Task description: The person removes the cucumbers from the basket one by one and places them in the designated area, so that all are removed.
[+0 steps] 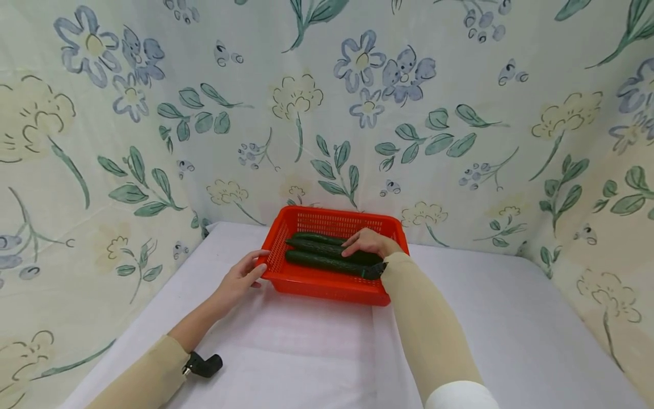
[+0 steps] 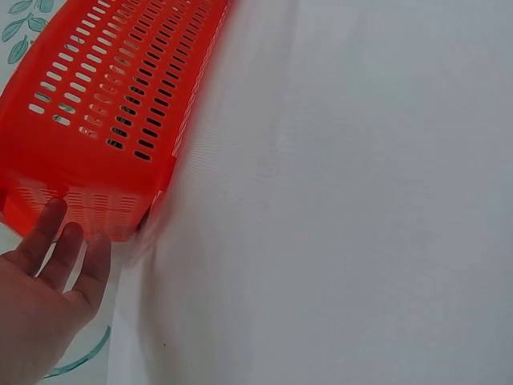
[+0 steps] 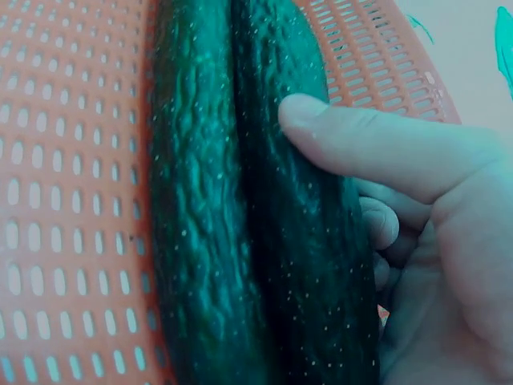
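Note:
Three long dark green cucumbers lie side by side in a red plastic basket: a front cucumber, a middle cucumber and a back cucumber. My right hand reaches in from the right and grips one behind the front cucumber. In the right wrist view, the thumb of the right hand lies on top of this cucumber, with fingers curled at its far side. My left hand holds the basket's left rim; in the left wrist view, its fingers touch the outer end wall.
A white cloth covers the table under the basket. Floral fabric hangs behind and on both sides. A black device is strapped at the left wrist, another black device at the right.

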`<state>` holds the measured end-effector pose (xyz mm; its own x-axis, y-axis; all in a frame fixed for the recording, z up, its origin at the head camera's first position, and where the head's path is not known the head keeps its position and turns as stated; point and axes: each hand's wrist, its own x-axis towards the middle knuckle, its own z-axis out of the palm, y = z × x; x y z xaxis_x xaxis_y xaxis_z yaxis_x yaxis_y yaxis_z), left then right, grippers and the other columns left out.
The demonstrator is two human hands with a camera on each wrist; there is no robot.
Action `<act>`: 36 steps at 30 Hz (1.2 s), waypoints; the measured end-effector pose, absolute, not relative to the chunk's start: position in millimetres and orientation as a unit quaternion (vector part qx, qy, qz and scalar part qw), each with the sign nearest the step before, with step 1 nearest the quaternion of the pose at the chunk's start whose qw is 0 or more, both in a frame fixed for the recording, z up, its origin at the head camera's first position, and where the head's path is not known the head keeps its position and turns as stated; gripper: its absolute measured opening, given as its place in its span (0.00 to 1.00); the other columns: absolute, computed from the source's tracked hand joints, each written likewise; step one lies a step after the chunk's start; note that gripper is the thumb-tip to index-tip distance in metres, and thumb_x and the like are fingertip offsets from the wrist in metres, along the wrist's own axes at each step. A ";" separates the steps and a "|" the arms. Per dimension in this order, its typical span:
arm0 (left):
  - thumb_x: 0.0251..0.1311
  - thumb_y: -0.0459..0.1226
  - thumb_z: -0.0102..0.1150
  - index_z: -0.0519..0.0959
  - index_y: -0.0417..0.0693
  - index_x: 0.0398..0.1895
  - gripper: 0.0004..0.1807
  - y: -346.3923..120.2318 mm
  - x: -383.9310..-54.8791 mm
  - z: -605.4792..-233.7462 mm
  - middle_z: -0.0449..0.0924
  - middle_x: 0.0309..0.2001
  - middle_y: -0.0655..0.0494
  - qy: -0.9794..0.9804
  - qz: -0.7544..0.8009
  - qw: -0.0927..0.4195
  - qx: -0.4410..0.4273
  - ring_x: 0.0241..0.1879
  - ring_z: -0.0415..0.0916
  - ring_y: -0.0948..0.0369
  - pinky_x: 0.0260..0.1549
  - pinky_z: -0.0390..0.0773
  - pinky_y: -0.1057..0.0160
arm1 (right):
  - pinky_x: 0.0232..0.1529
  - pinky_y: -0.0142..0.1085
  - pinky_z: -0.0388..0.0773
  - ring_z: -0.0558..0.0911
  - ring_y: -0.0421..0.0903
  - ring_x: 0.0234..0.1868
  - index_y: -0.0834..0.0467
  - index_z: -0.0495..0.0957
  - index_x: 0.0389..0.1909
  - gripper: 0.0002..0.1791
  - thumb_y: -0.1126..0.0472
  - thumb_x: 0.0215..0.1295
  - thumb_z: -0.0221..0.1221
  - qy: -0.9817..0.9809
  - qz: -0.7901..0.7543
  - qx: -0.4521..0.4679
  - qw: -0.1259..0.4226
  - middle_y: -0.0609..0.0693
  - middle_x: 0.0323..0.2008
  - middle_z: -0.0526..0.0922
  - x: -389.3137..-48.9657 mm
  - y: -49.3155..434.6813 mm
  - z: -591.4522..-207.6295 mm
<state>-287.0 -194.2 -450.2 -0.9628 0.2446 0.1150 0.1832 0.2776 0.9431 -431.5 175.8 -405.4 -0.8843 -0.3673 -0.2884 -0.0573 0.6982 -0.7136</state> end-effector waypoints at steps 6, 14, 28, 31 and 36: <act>0.74 0.48 0.53 0.64 0.57 0.74 0.28 -194.4 -288.2 -451.0 0.74 0.62 0.39 0.797 0.588 0.025 0.140 0.53 0.77 0.47 0.49 0.83 0.56 | 0.65 0.50 0.71 0.74 0.51 0.60 0.52 0.87 0.51 0.21 0.50 0.57 0.71 0.897 -0.369 -0.127 0.206 0.52 0.57 0.84 -431.3 174.8 -402.7; 0.74 0.47 0.53 0.64 0.56 0.74 0.28 -193.2 -286.7 -447.9 0.75 0.62 0.39 0.796 0.589 0.026 0.139 0.52 0.77 0.48 0.49 0.82 0.55 | 0.65 0.48 0.72 0.76 0.50 0.58 0.55 0.88 0.48 0.19 0.53 0.57 0.71 0.897 -0.372 -0.142 0.191 0.51 0.53 0.86 -431.2 172.4 -398.1; 0.75 0.46 0.52 0.64 0.57 0.73 0.26 -193.7 -285.8 -450.3 0.73 0.65 0.38 0.797 0.588 0.032 0.134 0.53 0.76 0.49 0.51 0.82 0.53 | 0.61 0.47 0.77 0.80 0.49 0.56 0.56 0.88 0.50 0.19 0.52 0.59 0.70 0.903 -0.345 -0.184 0.177 0.51 0.51 0.87 -429.9 178.3 -375.7; 0.75 0.47 0.52 0.64 0.58 0.73 0.26 -194.1 -286.0 -451.3 0.73 0.65 0.37 0.798 0.587 0.032 0.136 0.53 0.77 0.49 0.52 0.82 0.50 | 0.60 0.46 0.78 0.81 0.49 0.54 0.56 0.87 0.50 0.19 0.52 0.59 0.70 0.902 -0.352 -0.178 0.176 0.51 0.51 0.88 -428.5 182.0 -370.9; 0.75 0.45 0.52 0.64 0.58 0.74 0.26 -193.3 -285.4 -449.8 0.72 0.65 0.36 0.797 0.588 0.030 0.137 0.54 0.76 0.46 0.53 0.81 0.46 | 0.62 0.47 0.76 0.79 0.51 0.56 0.55 0.86 0.52 0.21 0.51 0.59 0.70 0.901 -0.359 -0.160 0.181 0.52 0.54 0.85 -428.2 183.8 -357.9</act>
<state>-285.4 -193.3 -449.8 -0.9608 0.2535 0.1120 0.1820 0.2721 0.9449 -428.2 183.8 -357.9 -0.8831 -0.4185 -0.2122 -0.1581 0.6912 -0.7052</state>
